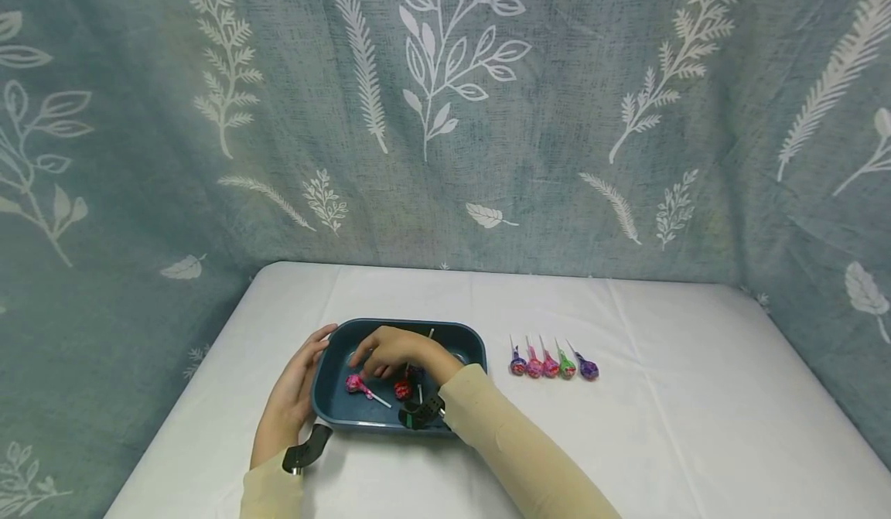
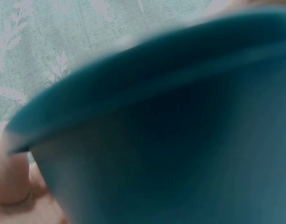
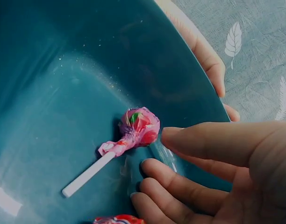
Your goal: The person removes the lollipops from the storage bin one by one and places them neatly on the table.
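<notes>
A dark teal tray (image 1: 362,422) stands on the table with lollipops inside. My left hand (image 1: 295,387) rests along its left outer side, fingers stretched along the wall and up to the rim. In the left wrist view the tray's wall (image 2: 171,154) fills most of the picture. My right hand (image 1: 393,351) reaches down into the tray with loosely bent fingers and holds nothing. Its fingertips are right beside the head of a pink-wrapped lollipop (image 3: 140,126), whose white stick points away from the hand. A red-wrapped lollipop (image 1: 403,390) lies nearby, and others are partly hidden under my right hand and wrist.
Right of the tray, several lollipops lie side by side in a row, sticks pointing away: a purple one (image 1: 518,365), pink ones (image 1: 534,367), a green one (image 1: 567,368) and another purple one (image 1: 588,369). A white cloth (image 1: 668,395) covers the table; a leaf-patterned curtain (image 1: 543,194) hangs behind.
</notes>
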`<state>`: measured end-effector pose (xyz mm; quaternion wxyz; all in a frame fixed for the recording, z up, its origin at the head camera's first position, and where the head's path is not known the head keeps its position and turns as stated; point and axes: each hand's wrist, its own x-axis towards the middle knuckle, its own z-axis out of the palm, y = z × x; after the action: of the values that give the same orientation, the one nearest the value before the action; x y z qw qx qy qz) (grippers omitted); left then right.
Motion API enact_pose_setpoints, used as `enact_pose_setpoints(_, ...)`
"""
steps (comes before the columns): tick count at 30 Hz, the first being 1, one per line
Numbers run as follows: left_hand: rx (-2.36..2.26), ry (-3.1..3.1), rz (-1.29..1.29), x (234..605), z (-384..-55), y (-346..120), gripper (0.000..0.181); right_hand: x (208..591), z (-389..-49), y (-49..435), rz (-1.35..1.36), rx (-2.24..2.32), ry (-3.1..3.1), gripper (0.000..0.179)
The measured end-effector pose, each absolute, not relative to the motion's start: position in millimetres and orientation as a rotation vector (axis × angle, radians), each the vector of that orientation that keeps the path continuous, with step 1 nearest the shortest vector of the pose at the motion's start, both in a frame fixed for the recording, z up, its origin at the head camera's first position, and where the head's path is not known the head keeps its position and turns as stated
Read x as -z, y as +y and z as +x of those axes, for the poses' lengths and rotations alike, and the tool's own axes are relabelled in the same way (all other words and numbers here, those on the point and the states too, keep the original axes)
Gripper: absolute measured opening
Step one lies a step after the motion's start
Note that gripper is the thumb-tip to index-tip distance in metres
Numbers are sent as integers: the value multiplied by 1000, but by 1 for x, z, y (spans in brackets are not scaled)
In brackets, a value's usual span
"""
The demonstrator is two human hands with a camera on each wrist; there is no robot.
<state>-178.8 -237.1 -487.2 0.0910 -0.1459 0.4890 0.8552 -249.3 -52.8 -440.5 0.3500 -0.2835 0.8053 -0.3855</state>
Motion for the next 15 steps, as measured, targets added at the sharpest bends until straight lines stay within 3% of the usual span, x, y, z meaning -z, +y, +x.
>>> enact_pose_setpoints(10,-2555,1424,-407,484,-179,-239,45,439,-247,-64,-729,978,2080,23)
enact_pose_setpoints(15,-2553,1419,-396,482,-178,-239,45,439,-244,-70,-749,945,2118,12)
